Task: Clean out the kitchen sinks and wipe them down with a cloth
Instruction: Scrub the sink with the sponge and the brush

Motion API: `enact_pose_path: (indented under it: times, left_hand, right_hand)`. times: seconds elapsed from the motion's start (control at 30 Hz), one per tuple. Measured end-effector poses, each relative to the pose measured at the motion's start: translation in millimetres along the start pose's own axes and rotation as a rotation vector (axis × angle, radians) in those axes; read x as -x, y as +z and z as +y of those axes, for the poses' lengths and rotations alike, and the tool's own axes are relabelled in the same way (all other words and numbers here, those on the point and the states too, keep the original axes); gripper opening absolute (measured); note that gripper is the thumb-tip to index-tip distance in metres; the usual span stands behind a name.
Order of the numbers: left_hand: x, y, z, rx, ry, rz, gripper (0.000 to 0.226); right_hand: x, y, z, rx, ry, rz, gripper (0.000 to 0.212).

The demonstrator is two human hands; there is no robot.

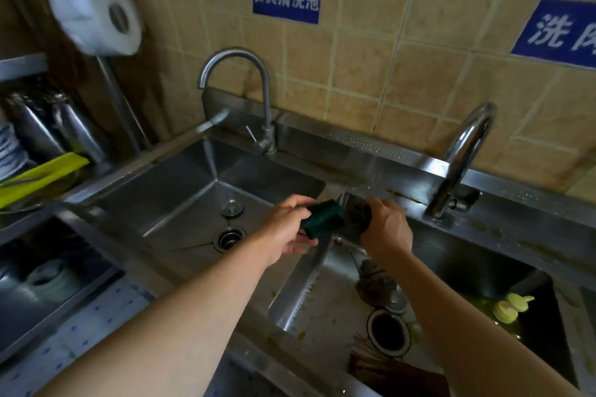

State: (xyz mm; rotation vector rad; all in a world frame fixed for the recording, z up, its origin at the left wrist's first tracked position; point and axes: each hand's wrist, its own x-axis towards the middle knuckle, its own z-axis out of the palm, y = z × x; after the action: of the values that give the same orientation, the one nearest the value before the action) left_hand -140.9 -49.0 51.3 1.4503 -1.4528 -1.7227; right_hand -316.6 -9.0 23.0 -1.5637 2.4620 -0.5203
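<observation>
My left hand (285, 229) grips a dark green scouring pad (323, 217) above the divider between two steel sinks. My right hand (387, 226) holds a dark, wiry scrubber (356, 214) right beside it, over the back of the right sink (300, 293). The left sink (167, 200) has an open drain (229, 238) with its strainer plug (232, 207) lying behind it. In the right sink, a dark strainer piece (375, 282) sits by the open drain (388, 332), with bits of food debris around.
Two gooseneck taps rise behind: left tap (258, 87), right tap (461, 158). Yellow food scraps (511, 306) lie in the right sink's shadowed corner. Dark sticks (387, 371) lie at its front. A dish rack with bottles and a yellow item (42, 174) stands left. A paper roll (96, 6) hangs above.
</observation>
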Motion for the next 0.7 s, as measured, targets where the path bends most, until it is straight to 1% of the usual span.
enact_pose_path:
  times: [0.13, 0.27, 0.37, 0.53, 0.7]
  left_hand:
    - [2.2, -43.5, 7.8, 0.165, -0.043, 0.083, 0.027]
    - [0.0, -104.3, 9.8, 0.262, -0.119, 0.199, 0.024]
    - [0.8, -163.8, 10.4, 0.301, -0.134, 0.27, 0.031]
    - [6.4, -264.5, 12.3, 0.386, -0.126, 0.299, 0.037]
    - [14.1, -362.1, 16.2, 0.436, -0.107, 0.31, 0.042]
  right_hand:
    - [-7.4, -4.5, -46.3, -0.016, -0.057, 0.035, 0.049]
    - [-12.9, 2.6, -103.6, -0.004, -0.112, 0.059, 0.051]
    - [-17.5, 13.4, -159.6, -0.011, -0.159, 0.063, 0.051]
    - [-23.7, 38.1, -261.7, -0.032, -0.257, 0.094, 0.052]
    - [-30.7, 61.4, -357.2, -0.036, -0.335, 0.091, 0.055]
